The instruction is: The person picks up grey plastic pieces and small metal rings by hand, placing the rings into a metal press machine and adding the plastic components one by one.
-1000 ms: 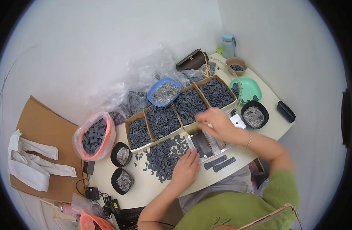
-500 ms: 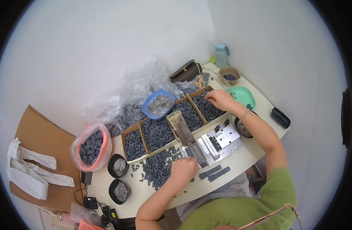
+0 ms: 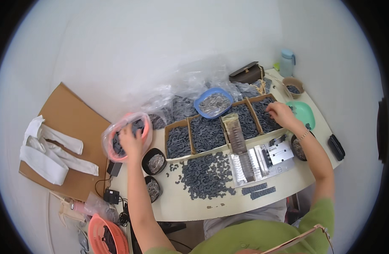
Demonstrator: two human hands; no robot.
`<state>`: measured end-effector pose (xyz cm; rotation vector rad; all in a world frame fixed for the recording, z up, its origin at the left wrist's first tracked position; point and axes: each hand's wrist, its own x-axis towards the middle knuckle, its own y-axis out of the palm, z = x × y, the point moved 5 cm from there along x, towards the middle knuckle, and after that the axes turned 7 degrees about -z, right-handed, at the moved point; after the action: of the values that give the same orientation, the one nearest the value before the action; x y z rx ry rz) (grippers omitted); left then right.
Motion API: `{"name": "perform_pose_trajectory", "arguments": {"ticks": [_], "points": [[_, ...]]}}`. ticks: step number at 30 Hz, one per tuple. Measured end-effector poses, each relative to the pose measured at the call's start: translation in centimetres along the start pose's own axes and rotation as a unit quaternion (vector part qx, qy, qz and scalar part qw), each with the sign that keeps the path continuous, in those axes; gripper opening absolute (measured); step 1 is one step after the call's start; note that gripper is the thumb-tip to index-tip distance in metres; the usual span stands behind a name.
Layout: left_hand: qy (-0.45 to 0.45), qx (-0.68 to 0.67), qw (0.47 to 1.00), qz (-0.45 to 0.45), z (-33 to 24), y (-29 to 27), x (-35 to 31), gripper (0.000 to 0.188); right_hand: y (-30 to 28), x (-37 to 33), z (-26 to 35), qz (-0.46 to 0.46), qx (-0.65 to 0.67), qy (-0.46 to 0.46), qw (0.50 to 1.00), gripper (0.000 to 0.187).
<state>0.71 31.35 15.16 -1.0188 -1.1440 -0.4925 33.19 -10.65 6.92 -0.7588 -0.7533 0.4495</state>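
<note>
My left hand (image 3: 131, 139) is over the pink basket (image 3: 148, 132), which is lined with a clear bag and holds dark grey plastic pieces (image 3: 118, 146). Its fingers are spread, with nothing visible between them. At the right compartment of the divided cardboard tray (image 3: 177, 158), my right hand (image 3: 283, 115) has its fingertips drawn together over small grey parts (image 3: 262, 112); whatever they pinch is too small to make out. Nearer to me stands a metal fixture (image 3: 262, 163) with a clear slotted plastic cover (image 3: 235, 134) at its left. Two rows of joined grey pieces (image 3: 262, 193) lie before it.
A heap of grey parts (image 3: 205, 175) covers the table's middle. Black bowls (image 3: 154, 161) of metal pins stand left of it. Behind the tray are a blue bowl (image 3: 198, 111) and plastic bags (image 3: 173, 99). A green dish (image 3: 304, 112) and black case (image 3: 336, 147) sit at the right.
My left hand has moved from beside the fixture, leftward to the pink basket, and its fingers have spread. The right hand stays at the right compartment. The whole view has shifted toward the left.
</note>
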Motion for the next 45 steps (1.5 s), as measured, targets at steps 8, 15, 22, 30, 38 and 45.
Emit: {"name": "perform_pose_trajectory", "arguments": {"ticks": [8, 15, 22, 30, 38, 45], "points": [[0.029, -0.266, 0.879, 0.395, -11.6, 4.5, -8.0, 0.011, -0.4, -3.0, 6.1, 0.068, 0.184, -0.006, 0.981, 0.013], [0.072, -0.208, 0.905, 0.364, -11.7, 5.4, -8.1, 0.013, 0.3, -7.0, 9.5, 0.103, 0.241, -0.042, 0.964, 0.019], [-0.109, -0.380, 0.883, 0.252, -17.2, -0.6, -6.9, 0.012, 1.9, -9.7, 11.4, 0.169, 0.272, -0.056, 0.946, 0.018], [0.215, -0.384, 0.852, 0.283, -29.8, -9.2, -14.8, 0.026, 4.2, -11.5, 11.2, 0.215, 0.284, -0.047, 0.933, 0.018], [0.283, -0.313, 0.860, 0.287, -30.3, -10.0, -15.0, 0.027, 4.9, -12.8, 12.6, 0.081, 0.156, -0.239, 0.955, 0.020], [0.172, -0.425, 0.815, 0.354, -24.7, -6.6, -11.1, 0.014, 4.9, -16.6, 16.1, -0.018, -0.044, -0.442, 0.896, 0.026]]}}
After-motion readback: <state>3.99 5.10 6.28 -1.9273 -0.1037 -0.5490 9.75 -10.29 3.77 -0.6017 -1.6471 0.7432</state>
